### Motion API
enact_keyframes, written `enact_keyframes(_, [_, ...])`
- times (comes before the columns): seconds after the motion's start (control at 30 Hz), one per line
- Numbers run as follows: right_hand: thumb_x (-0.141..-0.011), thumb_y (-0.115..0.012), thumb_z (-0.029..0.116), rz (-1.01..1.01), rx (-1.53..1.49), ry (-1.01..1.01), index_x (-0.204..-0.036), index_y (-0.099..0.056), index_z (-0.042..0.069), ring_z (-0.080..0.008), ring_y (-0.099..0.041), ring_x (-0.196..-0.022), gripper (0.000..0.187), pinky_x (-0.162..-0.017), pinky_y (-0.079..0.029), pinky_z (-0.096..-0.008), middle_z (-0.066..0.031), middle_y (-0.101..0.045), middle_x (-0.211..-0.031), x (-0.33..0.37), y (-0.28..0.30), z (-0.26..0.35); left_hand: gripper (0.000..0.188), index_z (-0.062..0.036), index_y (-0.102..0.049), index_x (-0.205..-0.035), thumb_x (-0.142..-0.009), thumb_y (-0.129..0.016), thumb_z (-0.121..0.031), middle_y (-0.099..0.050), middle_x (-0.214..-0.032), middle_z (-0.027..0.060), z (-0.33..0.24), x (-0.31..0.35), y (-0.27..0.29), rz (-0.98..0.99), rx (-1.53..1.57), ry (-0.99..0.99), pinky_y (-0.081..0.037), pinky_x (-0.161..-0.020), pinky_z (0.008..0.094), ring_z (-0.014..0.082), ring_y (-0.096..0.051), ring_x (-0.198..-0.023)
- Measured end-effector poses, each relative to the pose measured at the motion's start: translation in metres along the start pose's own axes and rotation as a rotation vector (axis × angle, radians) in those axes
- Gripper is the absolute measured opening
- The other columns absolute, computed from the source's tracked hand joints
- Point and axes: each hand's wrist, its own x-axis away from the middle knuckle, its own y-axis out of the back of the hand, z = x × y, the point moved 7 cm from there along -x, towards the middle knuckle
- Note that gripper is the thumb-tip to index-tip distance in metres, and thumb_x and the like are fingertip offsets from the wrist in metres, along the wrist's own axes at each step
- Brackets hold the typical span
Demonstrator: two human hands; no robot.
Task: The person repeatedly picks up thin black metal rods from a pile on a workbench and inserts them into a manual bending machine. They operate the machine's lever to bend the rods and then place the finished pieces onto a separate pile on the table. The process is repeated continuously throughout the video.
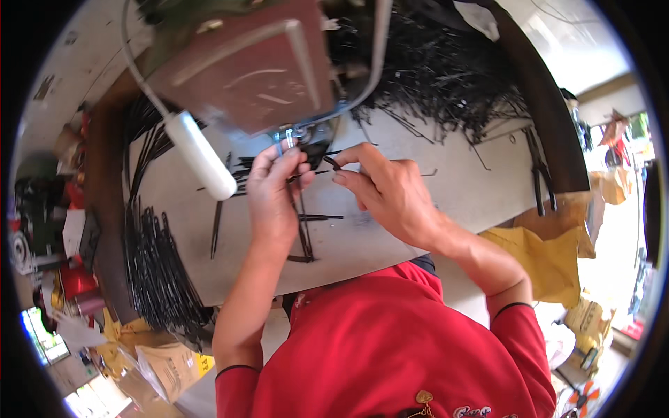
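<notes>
My left hand [273,188] pinches a thin black strip [301,224] and holds its top end up at the small metal fitting [291,134] under a reddish-brown machine head [251,73]. The strip hangs down over the pale worktable [390,237]. My right hand [387,188] is just to the right, its fingertips pinching a short black piece [332,164] near the same fitting. A white lever handle [201,155] sticks out to the left of my left hand.
A big heap of black strips [446,76] lies at the back of the table, another bundle [157,268] at its left edge, and a few loose strips [230,202] between. Brown paper bags [550,254] sit to the right, cardboard and clutter [160,366] lower left.
</notes>
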Motion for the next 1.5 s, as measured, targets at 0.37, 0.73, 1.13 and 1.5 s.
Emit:
enact_keyframes(0.37, [-0.095, -0.051, 0.018, 0.019, -0.618, -0.435, -0.097, -0.056, -0.002, -0.0080, -0.042, -0.041, 0.021, -0.038, -0.034, -0.0251, -0.0037, -0.053, -0.054, -0.032, -0.060, -0.032, 0.019, -0.0029, -0.063, -0.102, -0.088, -0.065, -0.016, -0.062, -0.078, 0.0016, -0.013, -0.009, -0.003, 0.069, -0.168, -0.140, -0.041, -0.056, 0.0200, 0.0063, -0.053, -0.061])
enact_keyframes(0.73, [-0.095, -0.049, 0.017, 0.015, -0.712, -0.440, -0.096, -0.056, -0.002, -0.0072, -0.041, -0.041, 0.020, -0.035, -0.031, -0.0230, -0.0037, -0.052, -0.055, -0.034, -0.064, -0.033, 0.017, -0.0005, -0.059, -0.103, -0.090, -0.061, -0.011, -0.062, -0.078, 0.0038, -0.013, -0.010, -0.008, 0.133, -0.138, -0.129, -0.045, -0.057, 0.0208, 0.0075, -0.055, -0.062])
enact_keyframes(1.13, [-0.095, -0.051, 0.015, -0.023, -0.871, -0.429, -0.096, -0.056, -0.002, -0.0059, -0.048, -0.049, 0.018, -0.035, -0.032, -0.0208, -0.0042, -0.057, -0.072, -0.034, -0.068, -0.032, 0.014, -0.0020, -0.060, -0.100, -0.089, -0.062, -0.010, -0.062, -0.076, 0.0031, -0.007, -0.010, -0.008, 0.092, -0.035, -0.082, -0.044, -0.055, 0.0208, 0.0076, -0.056, -0.061])
enact_keyframes(1.5, [-0.093, -0.056, 0.016, -0.039, -0.948, -0.411, -0.097, -0.059, -0.002, -0.0060, -0.050, -0.050, 0.019, -0.035, -0.030, -0.0198, -0.0042, -0.058, -0.071, -0.035, -0.069, -0.034, 0.014, -0.0020, -0.060, -0.100, -0.088, -0.063, -0.009, -0.062, -0.077, 0.0032, -0.007, -0.010, -0.008, 0.087, -0.021, -0.092, -0.044, -0.055, 0.0210, 0.0079, -0.056, -0.061])
